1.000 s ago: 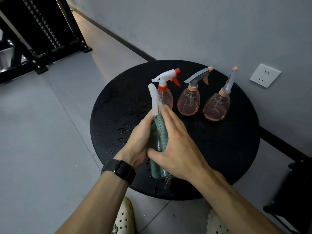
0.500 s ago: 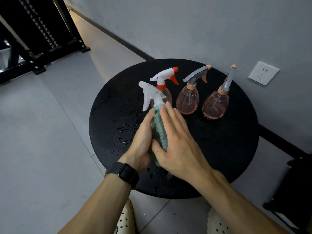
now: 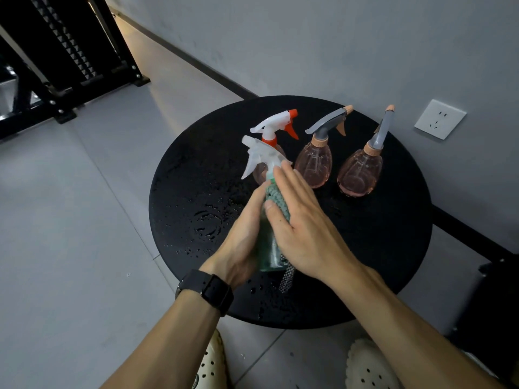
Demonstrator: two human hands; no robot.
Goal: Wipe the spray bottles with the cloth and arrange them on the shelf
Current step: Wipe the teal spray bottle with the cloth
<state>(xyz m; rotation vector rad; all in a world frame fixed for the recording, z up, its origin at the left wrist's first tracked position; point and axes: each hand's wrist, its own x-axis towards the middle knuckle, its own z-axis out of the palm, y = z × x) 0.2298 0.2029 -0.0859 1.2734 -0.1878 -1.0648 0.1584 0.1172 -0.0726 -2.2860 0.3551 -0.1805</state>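
A grey wall (image 3: pixel 337 37) with a dark skirting strip ran behind a round black counter (image 3: pixel 365 262) set on a pale tiled floor (image 3: pixel 70 220). At the upper left stood a black metal shelf frame (image 3: pixel 70 51), well apart from the counter and cut off by the picture's edge. A white wall socket (image 3: pixel 440 119) sat on the wall to the right.

Water droplets (image 3: pixel 206 224) speckled the counter's left half. At its rear three pink bottles stood upright in a row: one with a white and orange trigger (image 3: pixel 276 127), partly hidden behind the held bottle's head, then a middle one with a grey trigger (image 3: pixel 314 161), and a right one with a grey nozzle (image 3: pixel 361 174).

In front of them, over the counter's middle, a green spray bottle (image 3: pixel 268 248) with a translucent white trigger head (image 3: pixel 259 155) was held between both hands. The left hand (image 3: pixel 241 242) gripped its side, fingers hidden behind the body. The right hand (image 3: pixel 300 220) pressed a teal knitted cloth (image 3: pixel 278 197) against the bottle's neck and shoulder, its fingers (image 3: pixel 292 181) laid almost straight along it and the thumb bent over the cloth. A mesh corner of the cloth (image 3: pixel 288 276) hung below the bottle's base. Whether the base touched the counter could not be told.

A black watch (image 3: pixel 210 290) circled the left wrist. Two cream perforated shoes (image 3: pixel 368 366) showed at the bottom edge, partly covered by the forearms.
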